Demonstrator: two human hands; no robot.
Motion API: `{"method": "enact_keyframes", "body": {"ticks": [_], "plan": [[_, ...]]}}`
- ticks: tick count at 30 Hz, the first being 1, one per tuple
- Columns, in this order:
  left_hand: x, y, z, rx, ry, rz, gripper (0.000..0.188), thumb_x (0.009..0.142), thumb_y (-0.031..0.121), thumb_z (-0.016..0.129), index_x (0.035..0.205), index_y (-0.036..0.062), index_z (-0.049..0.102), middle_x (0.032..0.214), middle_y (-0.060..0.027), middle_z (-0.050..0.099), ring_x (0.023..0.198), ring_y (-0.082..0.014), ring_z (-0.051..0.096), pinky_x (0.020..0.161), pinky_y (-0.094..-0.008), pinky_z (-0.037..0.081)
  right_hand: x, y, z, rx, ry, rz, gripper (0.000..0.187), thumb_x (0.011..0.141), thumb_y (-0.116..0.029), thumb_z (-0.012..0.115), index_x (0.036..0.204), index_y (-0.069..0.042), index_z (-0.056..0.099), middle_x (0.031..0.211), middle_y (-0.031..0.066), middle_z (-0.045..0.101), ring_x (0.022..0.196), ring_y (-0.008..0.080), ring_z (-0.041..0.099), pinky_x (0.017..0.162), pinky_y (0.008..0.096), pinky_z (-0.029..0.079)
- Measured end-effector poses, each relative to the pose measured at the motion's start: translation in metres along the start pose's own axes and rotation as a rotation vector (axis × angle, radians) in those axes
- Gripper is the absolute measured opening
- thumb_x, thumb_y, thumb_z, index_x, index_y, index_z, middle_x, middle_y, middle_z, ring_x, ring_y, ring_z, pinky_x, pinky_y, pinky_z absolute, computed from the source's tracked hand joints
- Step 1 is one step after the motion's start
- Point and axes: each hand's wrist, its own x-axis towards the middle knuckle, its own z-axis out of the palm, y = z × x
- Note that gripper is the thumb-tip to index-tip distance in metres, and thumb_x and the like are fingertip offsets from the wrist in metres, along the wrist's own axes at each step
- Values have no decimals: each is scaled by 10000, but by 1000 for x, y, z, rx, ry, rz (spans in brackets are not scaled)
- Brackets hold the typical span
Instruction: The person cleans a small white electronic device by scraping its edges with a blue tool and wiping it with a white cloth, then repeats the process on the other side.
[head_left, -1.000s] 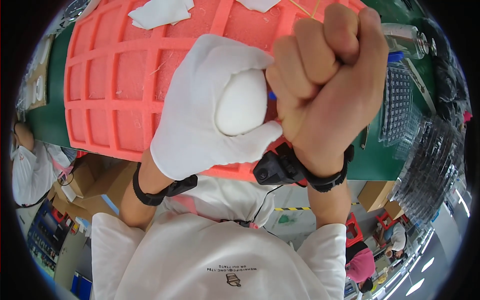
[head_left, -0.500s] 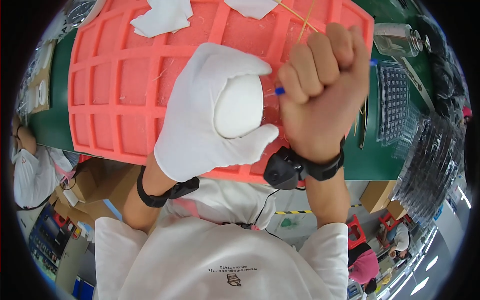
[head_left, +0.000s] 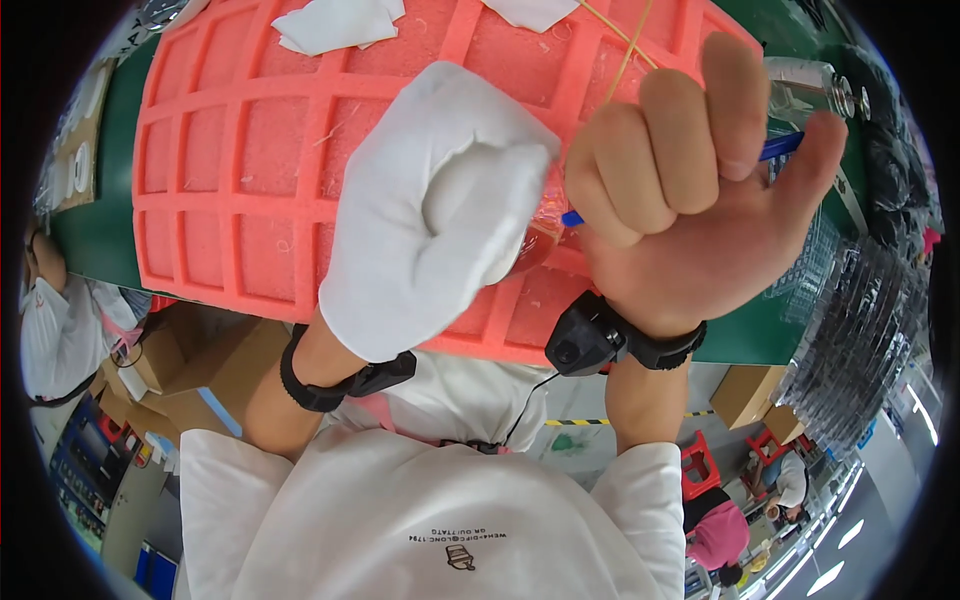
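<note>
Mat (head_left: 267, 148) on table (head_left: 108, 243), cartons (head_left: 245, 368) nearby; right grip (head_left: 688, 205) clasps blue rod (head_left: 781, 147); left (head_left: 410, 220) curled, hold unclear.

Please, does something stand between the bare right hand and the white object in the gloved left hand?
Yes: the gloved left hand covers much of the white object, and one end of the blue tool pokes out of the bare right hand on that side.

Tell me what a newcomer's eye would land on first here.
Probably the big coral-red gridded mat, spread over the green table. Next, the white-gloved left hand, curled above the mat near mid-picture. Just right of it, the bare right hand grips a slim blue stick that shows at both sides of the fist.
</note>
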Motion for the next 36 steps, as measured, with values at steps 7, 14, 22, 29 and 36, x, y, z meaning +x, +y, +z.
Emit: {"method": "enact_keyframes", "body": {"ticks": [7,14,22,29,36], "plan": [[1,-7,4,-87,42,90,173,1022,46,431,1025,3,599,719,23,498,560,-29,427,536,-209,378,3,9,10,5,8,-51,428,1030,-504,371,805,-140,347,612,-9,372,519,124,315,456,288,220],[0,0,-4,61,-55,-50,255,1076,156,397,1191,1,564,830,30,564,679,-12,457,610,-178,370,11,2,22,-207,45,195,504,990,-621,326,783,-161,344,538,-13,335,456,123,262,435,308,176],[-1,2,-4,91,-54,-34,265,1075,147,360,1121,5,579,866,10,581,692,-31,463,631,-179,394,9,4,33,-360,139,90,504,981,-610,364,761,-157,346,531,-12,337,453,129,263,418,314,180],[0,4,-1,-47,-33,-146,291,1066,135,340,1118,-6,589,931,-32,607,775,-74,535,714,-215,434,6,-3,17,-224,187,2,482,978,-538,391,711,-145,313,529,-10,296,467,131,217,441,324,136],[8,-5,9,291,103,129,196,919,130,590,1057,2,643,952,-129,622,866,-251,616,779,-344,501,5,-8,12,-302,398,-255,437,1000,-468,377,728,-128,344,612,5,331,560,150,332,507,293,286]]}}
